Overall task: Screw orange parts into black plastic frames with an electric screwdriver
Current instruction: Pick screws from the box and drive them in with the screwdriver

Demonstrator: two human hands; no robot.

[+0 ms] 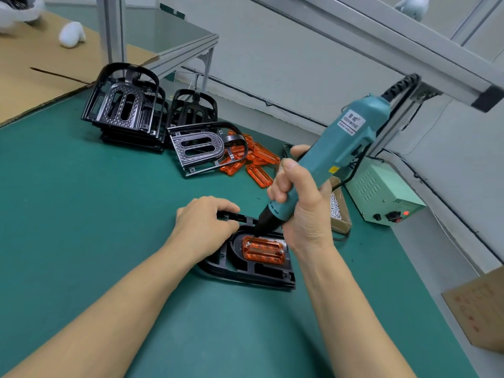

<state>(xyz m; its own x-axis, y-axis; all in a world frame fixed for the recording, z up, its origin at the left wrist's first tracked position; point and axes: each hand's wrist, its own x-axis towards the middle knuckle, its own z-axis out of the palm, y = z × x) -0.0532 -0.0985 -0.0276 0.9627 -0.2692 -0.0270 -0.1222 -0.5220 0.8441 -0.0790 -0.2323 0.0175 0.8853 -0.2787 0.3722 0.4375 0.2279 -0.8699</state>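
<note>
Fingers of the right hand [300,211] wrap tightly round the teal electric screwdriver [321,165], which leans up and to the right, its black nose angled down onto the upper left corner of the translucent orange rectangular part [264,250]. That orange part sits in the recess of the flat black plastic frame [245,264] lying on the green-matted table [81,214]. A silver screw head shows at the part's right end. The left hand [204,225] presses palm-down on the frame's upper left edge, its grip curled over the black rim.

Farther back on the table, a stack of black plastic frames [125,110] stands left, with a single loose black frame [201,150] tipped beside it. Just right of that lies a heap of loose orange parts [253,163]. A small cardboard tray of silver screws [338,211] sits behind the right hand, next to a pale green power box [381,192] with a red light lit. Brown cardboard sheeting [35,69] covers the table's far left corner.
</note>
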